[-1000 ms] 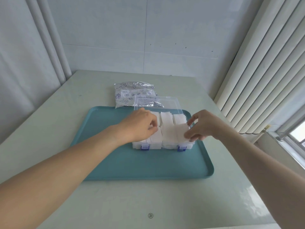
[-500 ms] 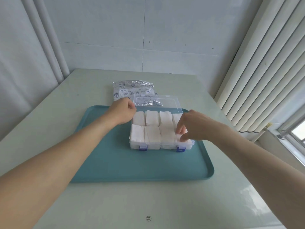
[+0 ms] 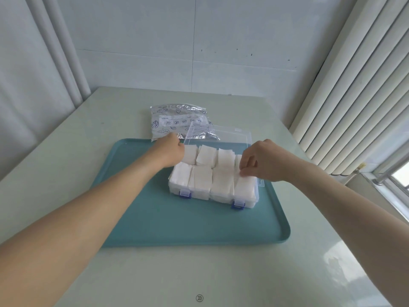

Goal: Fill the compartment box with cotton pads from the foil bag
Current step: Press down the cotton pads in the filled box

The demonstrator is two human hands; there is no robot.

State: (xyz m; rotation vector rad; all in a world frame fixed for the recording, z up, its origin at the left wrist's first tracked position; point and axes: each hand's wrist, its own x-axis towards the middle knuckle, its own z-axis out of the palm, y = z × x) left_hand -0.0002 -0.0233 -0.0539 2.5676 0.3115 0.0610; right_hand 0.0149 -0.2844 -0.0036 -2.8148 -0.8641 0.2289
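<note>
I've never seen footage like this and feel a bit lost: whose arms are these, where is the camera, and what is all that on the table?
There is no machine: these are a person's two bare arms, filmed by a wide-angle camera on their head looking down. On the pale table lies a teal plastic tray carrying a clear plastic compartment box with blue latches, its lid open, the visible compartments filled with white square cotton pads. Behind the tray lies a crinkled silver foil bag. The left hand reaches toward that bag; whether it holds anything I cannot tell. The right hand pinches a pad at the box's right end.
</note>
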